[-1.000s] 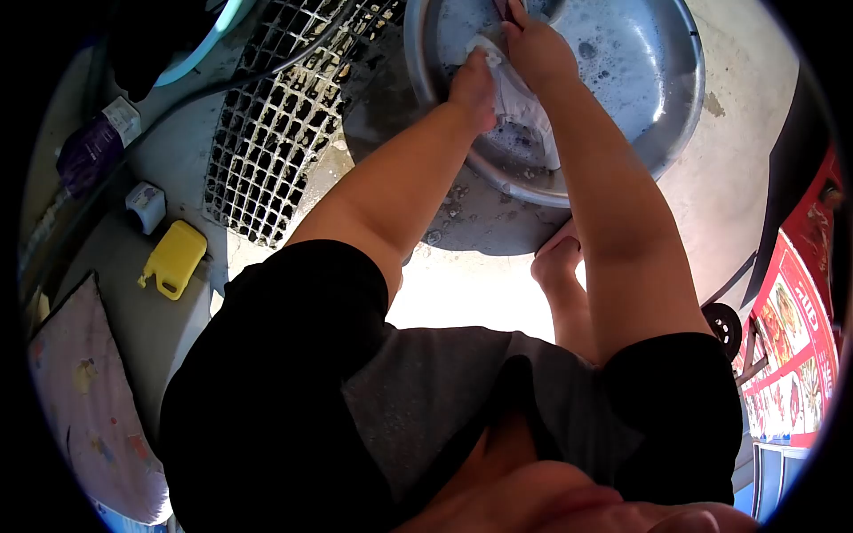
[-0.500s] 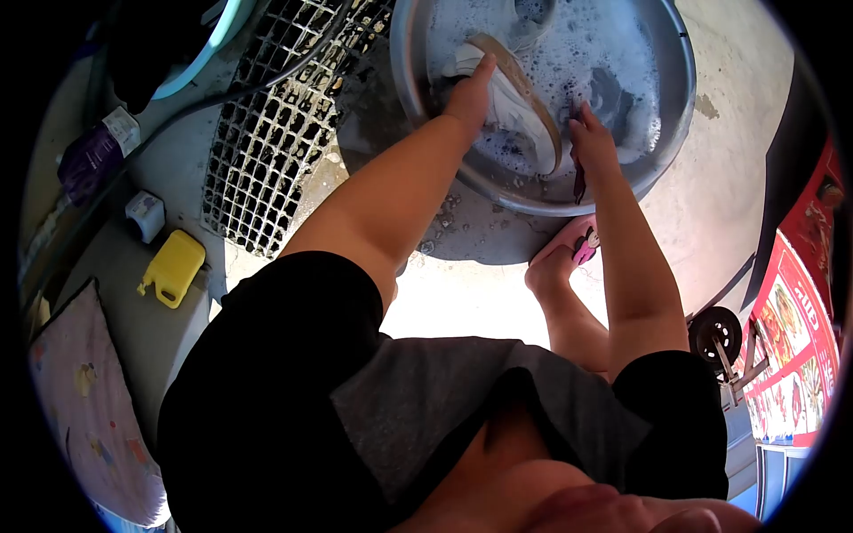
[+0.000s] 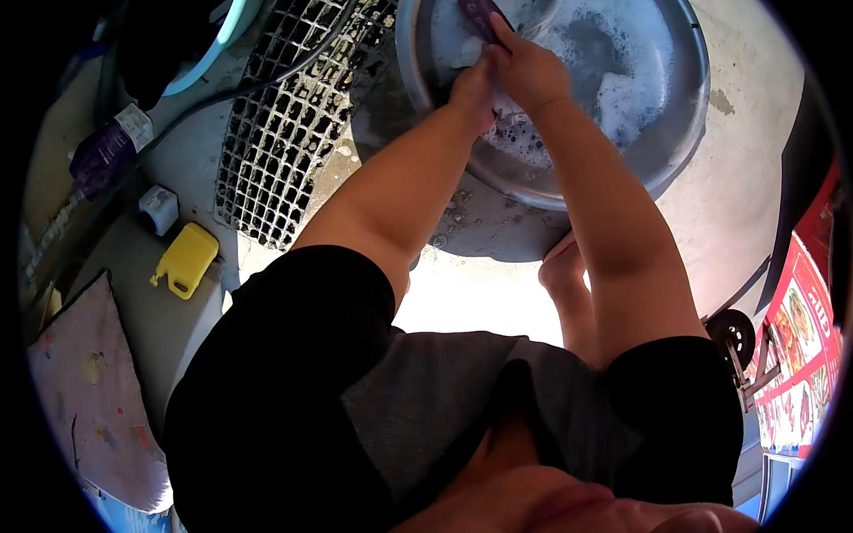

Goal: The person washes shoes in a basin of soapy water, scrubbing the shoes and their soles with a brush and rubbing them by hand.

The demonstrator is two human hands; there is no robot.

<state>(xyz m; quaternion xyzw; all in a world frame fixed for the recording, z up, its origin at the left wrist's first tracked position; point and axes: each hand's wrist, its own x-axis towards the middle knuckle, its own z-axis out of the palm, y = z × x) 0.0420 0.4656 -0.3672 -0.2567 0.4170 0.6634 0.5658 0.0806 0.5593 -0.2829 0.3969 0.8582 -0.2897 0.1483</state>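
Two jobs: your right hand (image 3: 533,75) is gripping the purple tool (image 3: 482,18); your left hand (image 3: 473,91), grip hidden, should be holding firm over the tub (image 3: 687,111).

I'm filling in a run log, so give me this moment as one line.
left hand: holds white shoe, mostly hidden | right hand: grips dark purple tool | place: over grey basin | contents: sudsy water

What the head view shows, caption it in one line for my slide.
Right hand holding a purple tool, left hand close beside, over a metal basin of soapy water.
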